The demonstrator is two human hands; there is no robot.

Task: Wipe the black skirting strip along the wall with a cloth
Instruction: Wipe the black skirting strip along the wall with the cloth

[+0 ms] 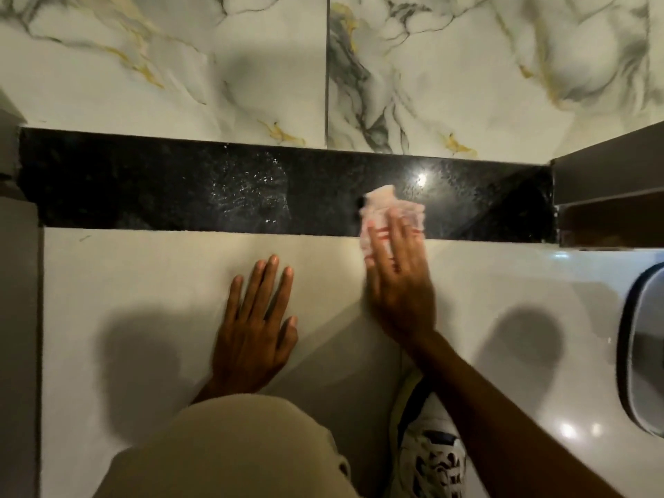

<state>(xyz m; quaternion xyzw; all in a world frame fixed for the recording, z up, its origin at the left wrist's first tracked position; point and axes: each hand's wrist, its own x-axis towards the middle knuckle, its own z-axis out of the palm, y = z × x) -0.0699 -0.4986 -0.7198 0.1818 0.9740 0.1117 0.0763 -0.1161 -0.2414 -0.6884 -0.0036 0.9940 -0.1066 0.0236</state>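
Observation:
The black skirting strip [143, 188] runs across the view between the marble wall and the white floor. A wet smear shines on its middle, and a light glints right of that. A pink-and-white cloth [386, 204] lies against the strip right of centre, pressed there by the flat fingers of my right hand [400, 278], which is blurred. My left hand [255, 325] rests flat on the floor tile, fingers apart, holding nothing, a short way below the strip.
A white marble wall [179, 66] with grey and gold veins rises behind the strip. A dark frame [611, 195] ends the strip at the right. A rounded grey-rimmed object [643, 346] sits at the right edge. My knee [230, 451] and patterned shoe [431, 458] fill the bottom.

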